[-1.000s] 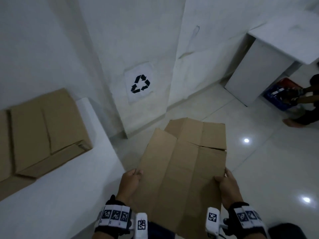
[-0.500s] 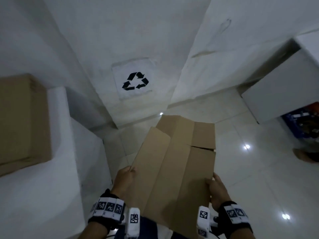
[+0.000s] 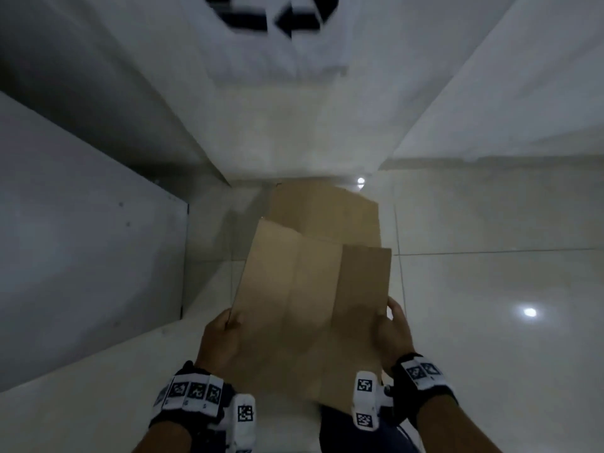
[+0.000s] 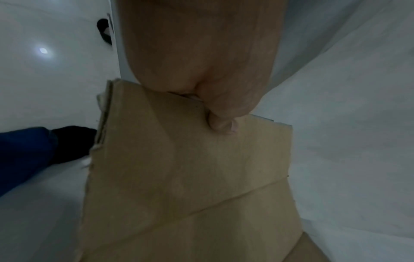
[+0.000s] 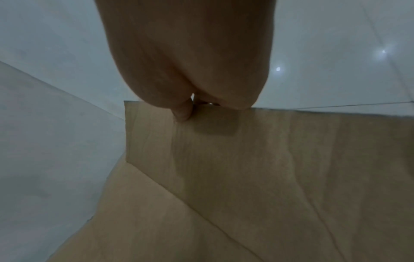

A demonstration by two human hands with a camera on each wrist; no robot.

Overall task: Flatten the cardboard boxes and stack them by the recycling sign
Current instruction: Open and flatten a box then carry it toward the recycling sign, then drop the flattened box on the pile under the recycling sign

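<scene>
I hold a flattened brown cardboard box (image 3: 313,295) in front of me, tilted down with its far end close to the floor by the wall. My left hand (image 3: 225,335) pinches its left edge, thumb on top, as the left wrist view shows on the cardboard (image 4: 190,177). My right hand (image 3: 390,328) pinches the right edge, thumb on the cardboard (image 5: 246,168). The recycling sign (image 3: 271,14) is on the wall straight ahead, cut off by the top of the head view and blurred.
A white cabinet or counter side (image 3: 91,256) stands close on the left. Glossy white floor tiles (image 3: 490,305) spread to the right. My dark shoe (image 4: 71,141) and blue trouser leg (image 4: 20,156) show beside the cardboard.
I have walked closer to the wall and the view has tipped down; the sign now sits at the top edge. The folded box on the left counter and the right-hand cabinet have left the view.
</scene>
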